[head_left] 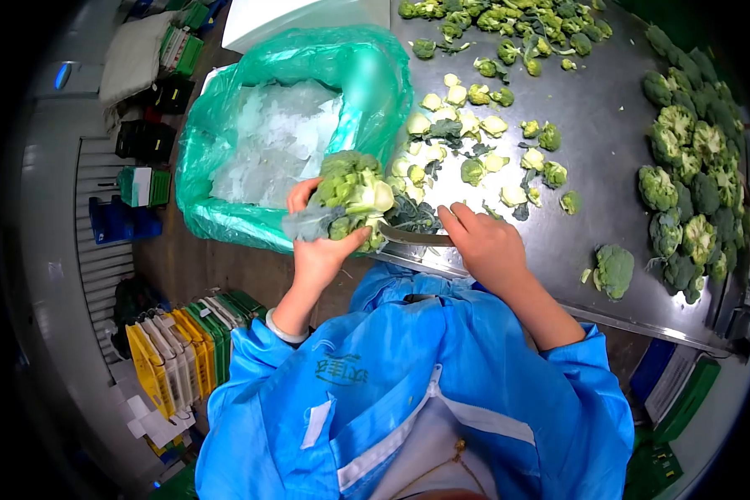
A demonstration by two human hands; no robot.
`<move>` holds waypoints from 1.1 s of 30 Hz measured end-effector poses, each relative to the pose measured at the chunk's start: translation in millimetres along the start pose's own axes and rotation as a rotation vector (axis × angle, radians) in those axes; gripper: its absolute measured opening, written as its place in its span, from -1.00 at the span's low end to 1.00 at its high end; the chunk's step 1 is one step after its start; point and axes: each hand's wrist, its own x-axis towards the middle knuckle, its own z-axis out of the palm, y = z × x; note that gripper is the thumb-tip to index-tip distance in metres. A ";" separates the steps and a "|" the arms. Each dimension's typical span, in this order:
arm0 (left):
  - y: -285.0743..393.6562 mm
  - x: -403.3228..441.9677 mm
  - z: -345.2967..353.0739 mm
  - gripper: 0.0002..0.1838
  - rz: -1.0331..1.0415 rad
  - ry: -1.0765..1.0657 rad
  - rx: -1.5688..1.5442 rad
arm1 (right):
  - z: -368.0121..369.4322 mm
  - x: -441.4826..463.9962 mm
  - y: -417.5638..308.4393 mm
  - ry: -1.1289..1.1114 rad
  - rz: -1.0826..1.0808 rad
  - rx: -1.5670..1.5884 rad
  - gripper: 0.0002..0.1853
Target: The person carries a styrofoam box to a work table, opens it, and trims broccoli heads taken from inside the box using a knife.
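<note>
My left hand (319, 250) is wrapped around a head of broccoli (352, 187), its pale cut stem turned to the right and some leaves hanging at its lower left. In my right hand (485, 242) is a knife (414, 237); the handle is hidden by my fingers. Its blade points left and meets the leaves and lower stalk of the broccoli. Both hands are over the table's front edge. Behind the broccoli stands a box lined with green plastic (196, 158), with crushed ice (275, 137) in it.
Cut stem pieces and leaves (467, 125) litter the metal table (587, 175). Small florets (517, 25) lie at the back, and whole broccoli heads (692, 167) are piled at the right. One broccoli head (614, 271) sits near the front edge. Stacked crates (175, 354) stand at lower left.
</note>
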 end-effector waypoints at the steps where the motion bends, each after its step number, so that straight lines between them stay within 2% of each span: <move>1: 0.6 0.2 1.2 -0.12 0.007 -0.014 0.011 | -0.7 2.7 0.6 -0.014 -0.028 -0.113 -0.58; 5: 6.1 0.1 5.6 -0.12 0.003 -0.095 0.064 | 3.1 12.9 4.4 -0.037 -0.103 -0.340 -0.52; 8: 2.5 -1.8 4.8 -0.11 -0.097 -0.174 -0.012 | 27.0 7.0 10.8 -0.108 0.158 -0.442 -0.51; 10: 3.0 0.3 0.1 -0.11 -0.206 -0.233 -0.176 | 30.7 0.0 45.6 -0.178 0.410 -0.316 -0.62; 11: -16.3 0.3 -4.2 -0.14 -0.165 -0.239 -0.138 | 33.6 -10.0 51.4 -0.195 0.379 -0.169 -0.63; 14: -1.7 1.4 -7.2 -0.17 -0.275 -0.196 -0.331 | 8.7 -11.0 23.3 -0.192 -0.014 0.142 -0.61; 15: -1.1 4.8 -7.7 -0.20 -0.236 -0.226 -0.345 | 6.9 -8.9 25.3 -0.215 -0.130 0.110 -0.58; 18: 7.2 11.8 -10.1 -0.23 -0.289 -0.291 -0.328 | -1.2 1.9 30.6 -0.269 -0.153 -0.110 -0.59; 19: 7.3 10.0 -9.2 -0.26 -0.300 -0.257 -0.309 | -0.6 4.5 33.8 -0.242 -0.165 -0.147 -0.65; 22: 18.2 11.2 -7.6 -0.26 -0.371 -0.291 -0.262 | 14.4 6.9 51.2 -0.219 -0.104 -0.127 -0.81; 23: 15.6 11.2 -3.7 -0.25 -0.338 -0.275 -0.200 | 16.4 5.5 50.1 -0.261 -0.055 -0.106 -0.86; 25: 9.9 10.7 5.7 -0.24 -0.274 -0.232 -0.076 | 20.3 -0.9 45.3 -0.309 0.030 -0.143 -0.90; 26: 9.9 11.5 5.9 -0.24 -0.336 -0.250 -0.135 | 25.9 -5.6 44.2 -0.333 0.079 -0.160 -0.91; 27: 12.5 11.6 4.8 -0.24 -0.401 -0.273 -0.194 | 41.9 -19.1 55.6 -0.367 0.258 -0.189 -0.87; 28: 13.9 11.9 2.2 -0.23 -0.466 -0.301 -0.251 | 37.4 -23.1 69.4 -0.488 0.336 -0.300 -0.87; 29: -17.2 9.4 -3.8 -0.25 -0.345 -0.270 -0.166 | 32.5 -27.1 72.5 -0.526 0.339 -0.244 -0.85; 30: -11.9 17.2 -4.3 -0.24 -0.333 -0.258 -0.105 | 23.1 -27.6 80.5 -0.561 0.338 -0.201 -0.82; 32: 13.2 16.8 2.5 -0.23 -0.346 -0.295 0.007 | 17.8 -32.2 68.7 -0.204 0.190 0.290 -0.73; 33: 18.4 18.5 9.4 -0.24 -0.442 -0.313 -0.082 | 4.9 -23.4 54.1 -0.140 0.179 0.602 -0.60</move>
